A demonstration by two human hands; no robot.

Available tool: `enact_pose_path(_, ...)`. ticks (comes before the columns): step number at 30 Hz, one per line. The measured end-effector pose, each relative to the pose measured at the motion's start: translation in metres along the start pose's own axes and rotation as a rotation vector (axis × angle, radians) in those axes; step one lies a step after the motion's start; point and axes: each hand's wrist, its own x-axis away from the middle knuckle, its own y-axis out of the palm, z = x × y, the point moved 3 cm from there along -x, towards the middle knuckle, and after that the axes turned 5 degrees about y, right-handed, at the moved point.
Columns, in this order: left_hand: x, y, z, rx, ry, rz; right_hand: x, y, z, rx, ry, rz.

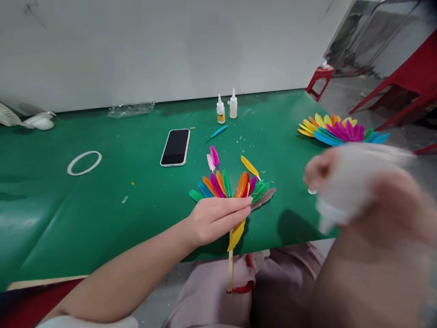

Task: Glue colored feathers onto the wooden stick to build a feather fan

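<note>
My left hand (218,218) reaches across a feather fan (223,186) of many colours at the front of the table, its fingers straight and together over the feather bases. A yellow feather (236,237) points down from under that hand, beside the fan's thin wooden stick (231,269). The stick extends past the table edge over my lap and has a red cord (244,288) at its lower end. At the right, my right hand (392,205) is raised and blurred, gripping what looks like a white squeeze bottle (351,182) with its tip downward.
Loose pink feathers (213,157), a yellow feather (250,167) and a blue feather (218,131) lie beyond the fan. Two small glue bottles (221,111) stand near the wall. A phone (175,147), a white ring (83,163) and another feather fan (341,130) are on the green table (112,214).
</note>
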Motion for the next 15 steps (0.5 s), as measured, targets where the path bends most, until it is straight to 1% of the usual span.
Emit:
enact_pose_path(2, 0.000, 0.000, 0.000, -0.005, 0.003, 0.005, -0.012, -0.001, 0.002, -0.049, 0.004, 0.068)
enact_pose_path(4, 0.000, 0.000, 0.000, -0.006, 0.016, 0.013, -0.017, 0.004, 0.003, -0.061, 0.014, 0.061)
enact_pose_path(6, 0.001, 0.000, 0.000, -0.003, 0.022, 0.008, -0.018, 0.012, 0.004, -0.074, 0.018, -0.015)
enact_pose_path(7, 0.001, 0.001, -0.001, -0.003, 0.025, 0.007, -0.018, 0.016, 0.004, -0.114, 0.024, -0.057)
enact_pose_path(11, 0.003, 0.002, -0.002, -0.006, 0.019, 0.016, -0.019, 0.029, 0.007, -0.358, 0.055, -0.186)
enact_pose_path(15, 0.002, 0.001, -0.002, -0.005, 0.022, 0.037, -0.019, 0.040, 0.006, -0.485, 0.013, -0.295)
